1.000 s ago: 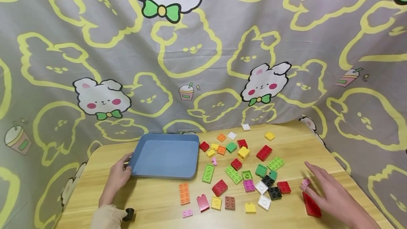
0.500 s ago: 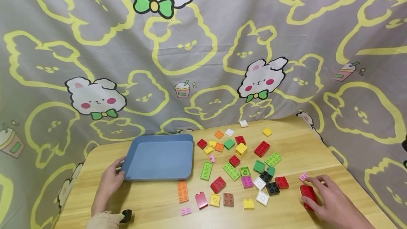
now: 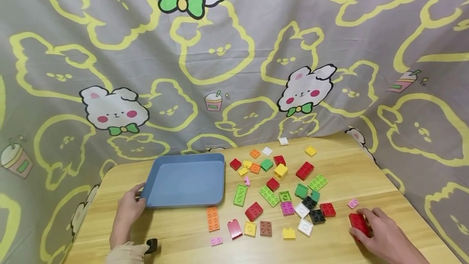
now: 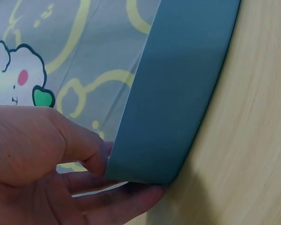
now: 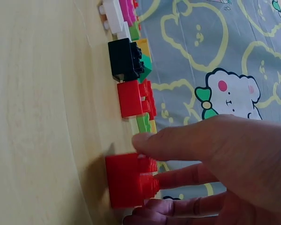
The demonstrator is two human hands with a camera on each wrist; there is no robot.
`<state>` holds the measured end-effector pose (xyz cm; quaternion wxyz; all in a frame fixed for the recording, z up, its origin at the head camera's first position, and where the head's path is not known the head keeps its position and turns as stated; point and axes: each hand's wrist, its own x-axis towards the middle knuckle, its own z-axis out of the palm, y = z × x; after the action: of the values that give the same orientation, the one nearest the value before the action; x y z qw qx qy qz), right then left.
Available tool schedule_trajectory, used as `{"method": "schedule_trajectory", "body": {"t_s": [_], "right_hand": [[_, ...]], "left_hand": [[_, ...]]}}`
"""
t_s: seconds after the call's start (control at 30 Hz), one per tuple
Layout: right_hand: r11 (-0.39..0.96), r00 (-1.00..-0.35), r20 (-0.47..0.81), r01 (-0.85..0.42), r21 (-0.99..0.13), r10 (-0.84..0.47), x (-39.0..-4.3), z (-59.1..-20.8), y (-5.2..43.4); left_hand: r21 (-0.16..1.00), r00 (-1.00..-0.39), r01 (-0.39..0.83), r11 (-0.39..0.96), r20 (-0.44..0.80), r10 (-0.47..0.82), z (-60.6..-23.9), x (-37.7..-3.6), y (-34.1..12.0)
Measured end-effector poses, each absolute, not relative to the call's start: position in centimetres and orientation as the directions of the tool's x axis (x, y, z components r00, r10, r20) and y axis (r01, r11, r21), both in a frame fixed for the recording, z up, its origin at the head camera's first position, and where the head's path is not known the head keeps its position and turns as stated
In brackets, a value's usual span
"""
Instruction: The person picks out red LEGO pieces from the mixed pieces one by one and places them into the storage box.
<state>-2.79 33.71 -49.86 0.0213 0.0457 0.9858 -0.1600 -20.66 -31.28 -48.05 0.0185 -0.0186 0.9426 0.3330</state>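
Observation:
At the left of the head view, my left hand [image 3: 127, 213] holds the near-left corner of a shallow blue tray [image 3: 185, 180]. In the left wrist view the thumb lies at the rim of the tray wall [image 4: 173, 89], with fingers under its corner. Over on the right, my right hand [image 3: 384, 233] has thumb and fingers around the sides of a long red toy brick [image 3: 357, 222]. The right wrist view shows this red brick [image 5: 125, 182] with its studs toward the palm, the thumb close at one side and fingertips at the other.
Several coloured toy bricks lie scattered mid-table, among them a black brick [image 3: 317, 216], an orange brick [image 3: 213, 218] and a brown brick [image 3: 265, 228]. A small pink brick [image 3: 353, 203] lies just beyond my right hand. A patterned curtain [image 3: 234, 72] hangs behind the wooden table [image 3: 190, 247].
My right hand has come down from above the long red brick and closed around its sides, away from the small pink brick. My left hand has stayed at the tray.

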Motion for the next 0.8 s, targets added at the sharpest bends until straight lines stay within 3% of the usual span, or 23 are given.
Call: {"method": "schedule_trajectory", "body": {"t_s": [0.43, 0.8], "right_hand": [[0.953, -0.989, -0.133, 0.106, -0.283, 0.07, -3.2, -49.3, 33.9], [0.954, -0.999, -0.035, 0.034, -0.297, 0.024, -4.6, -47.6, 32.8]], "left_hand": [[0.643, -1.0, -0.007, 0.766, -0.008, -0.003, -47.8, -20.4, -31.2], [0.631, -1.0, -0.029, 0.775, -0.018, -0.022, -47.7, -20.1, -30.7]]}}
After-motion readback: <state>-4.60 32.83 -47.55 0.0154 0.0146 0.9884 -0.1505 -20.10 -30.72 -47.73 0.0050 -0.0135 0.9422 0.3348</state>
